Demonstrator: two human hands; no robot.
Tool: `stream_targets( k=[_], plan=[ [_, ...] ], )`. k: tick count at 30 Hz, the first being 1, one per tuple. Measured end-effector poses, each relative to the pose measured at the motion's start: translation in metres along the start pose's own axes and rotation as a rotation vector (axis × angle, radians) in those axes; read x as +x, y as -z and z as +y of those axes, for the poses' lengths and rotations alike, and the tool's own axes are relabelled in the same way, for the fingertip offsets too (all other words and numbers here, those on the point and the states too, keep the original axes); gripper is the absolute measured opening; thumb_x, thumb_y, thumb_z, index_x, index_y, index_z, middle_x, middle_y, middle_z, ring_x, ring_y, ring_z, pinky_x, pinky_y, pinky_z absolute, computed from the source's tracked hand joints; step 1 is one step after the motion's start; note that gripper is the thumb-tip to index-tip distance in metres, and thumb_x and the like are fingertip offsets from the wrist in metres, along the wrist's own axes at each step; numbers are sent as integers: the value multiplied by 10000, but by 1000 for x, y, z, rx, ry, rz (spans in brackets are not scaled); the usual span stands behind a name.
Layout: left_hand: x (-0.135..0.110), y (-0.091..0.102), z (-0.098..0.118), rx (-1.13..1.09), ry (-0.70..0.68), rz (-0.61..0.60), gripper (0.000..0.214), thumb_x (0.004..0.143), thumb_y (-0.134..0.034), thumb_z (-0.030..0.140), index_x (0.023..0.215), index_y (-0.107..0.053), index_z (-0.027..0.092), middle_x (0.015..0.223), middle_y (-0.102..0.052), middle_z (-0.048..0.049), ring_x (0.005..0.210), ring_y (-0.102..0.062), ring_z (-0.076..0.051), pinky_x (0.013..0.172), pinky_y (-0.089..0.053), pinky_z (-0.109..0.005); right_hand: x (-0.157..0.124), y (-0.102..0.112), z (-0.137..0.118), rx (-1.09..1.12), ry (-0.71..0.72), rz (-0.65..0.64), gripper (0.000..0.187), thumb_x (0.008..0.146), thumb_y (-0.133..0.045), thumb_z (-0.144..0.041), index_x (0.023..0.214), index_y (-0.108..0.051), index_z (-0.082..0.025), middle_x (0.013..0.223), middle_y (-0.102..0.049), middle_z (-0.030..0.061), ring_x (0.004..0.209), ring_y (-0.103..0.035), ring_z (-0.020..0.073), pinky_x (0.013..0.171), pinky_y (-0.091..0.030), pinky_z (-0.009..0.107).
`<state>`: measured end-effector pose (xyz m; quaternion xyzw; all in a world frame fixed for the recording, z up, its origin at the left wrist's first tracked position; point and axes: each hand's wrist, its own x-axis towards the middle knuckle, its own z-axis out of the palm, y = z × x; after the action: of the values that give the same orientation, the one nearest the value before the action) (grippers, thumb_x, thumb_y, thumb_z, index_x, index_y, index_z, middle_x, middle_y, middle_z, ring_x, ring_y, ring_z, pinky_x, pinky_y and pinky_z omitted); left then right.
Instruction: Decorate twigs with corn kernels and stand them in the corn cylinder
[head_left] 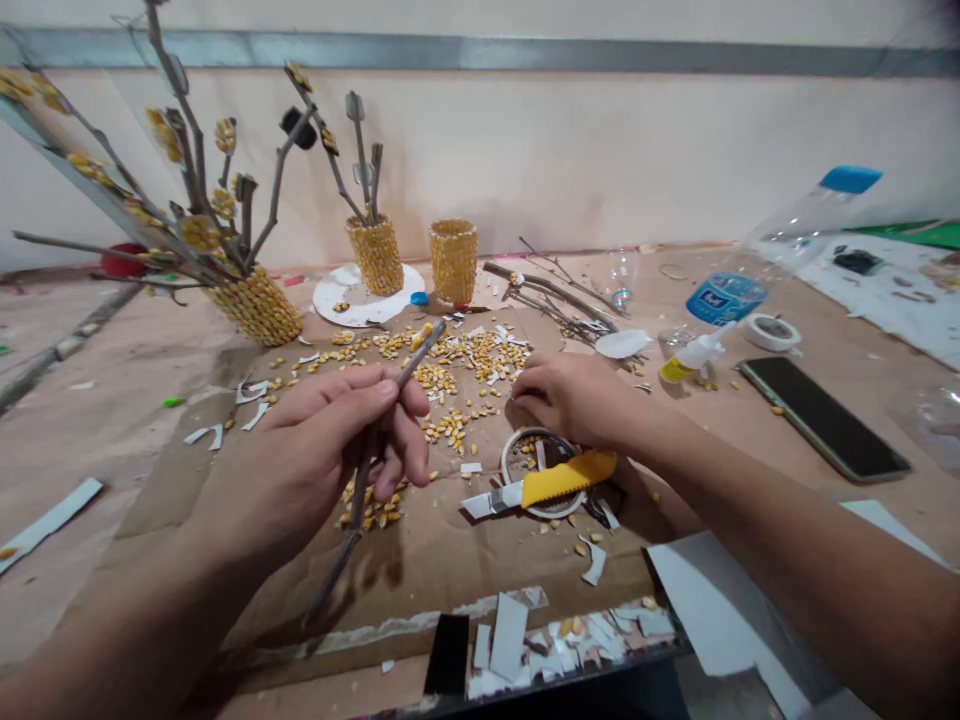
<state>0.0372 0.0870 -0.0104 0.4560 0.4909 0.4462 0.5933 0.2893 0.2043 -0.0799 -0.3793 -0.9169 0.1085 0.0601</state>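
Note:
My left hand (337,430) is closed around a thin grey twig (362,485), which slants up to the right. A few yellow corn kernels (421,337) sit at the twig's upper end. My right hand (566,397) rests low over the cardboard, at the right edge of a spread of loose corn kernels (454,425). Its fingers are curled together, and whatever they pinch is hidden. Just below that hand, a yellow utility knife (566,480) with its blade out lies across a roll of tape (510,455).
Corn-covered cups (454,262) stand at the back, two holding twigs. A plastic bottle (726,295), a small glue bottle (694,357), a white tape roll (772,332) and a phone (825,418) are at right. Paper scraps (510,635) lie along the front edge.

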Motion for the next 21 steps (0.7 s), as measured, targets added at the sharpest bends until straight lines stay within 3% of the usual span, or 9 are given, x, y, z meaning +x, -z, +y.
stream_targets(
  k=[5, 11, 14, 17, 21],
  plan=[
    [7, 0, -15, 49, -3, 25, 243, 995, -581, 326, 862, -710, 167, 616, -723, -13, 363, -462, -51, 367, -353, -122, 2, 2, -3, -26, -60, -44, 157, 944, -659, -196, 936, -814, -216, 939, -786, 82, 790, -641, 208, 675, -370, 317],
    [13, -12, -43, 50, 84, 10, 263, 966, -581, 318, 794, -701, 159, 550, -621, 24, 334, -448, -42, 344, -318, -125, 4, 4, -5, 3, -135, -96, 99, 902, -667, -172, 871, -756, -199, 858, -767, 84, 734, -619, 217, 611, -304, 313],
    [10, -18, -55, -15, 115, 28, 269, 959, -582, 337, 798, -699, 156, 535, -598, 29, 314, -438, -45, 329, -301, -132, 2, 8, -7, 70, -126, -120, 64, 922, -672, -178, 892, -724, -202, 863, -760, 64, 738, -623, 201, 601, -329, 298],
    [6, -23, -62, -51, 123, 42, 271, 970, -581, 359, 844, -714, 159, 555, -609, 26, 326, -451, -52, 328, -302, -136, -5, 12, -13, 248, -52, -92, 61, 967, -653, -192, 917, -687, -199, 858, -734, 33, 722, -612, 156, 626, -398, 273],
    [1, -28, -66, -40, 152, 71, 280, 978, -588, 399, 890, -721, 169, 554, -585, 39, 350, -423, -66, 337, -333, -158, -17, 15, -23, 675, 104, 72, 90, 987, -634, -244, 918, -639, -188, 760, -651, -9, 639, -567, 125, 608, -438, 263]
  ],
)
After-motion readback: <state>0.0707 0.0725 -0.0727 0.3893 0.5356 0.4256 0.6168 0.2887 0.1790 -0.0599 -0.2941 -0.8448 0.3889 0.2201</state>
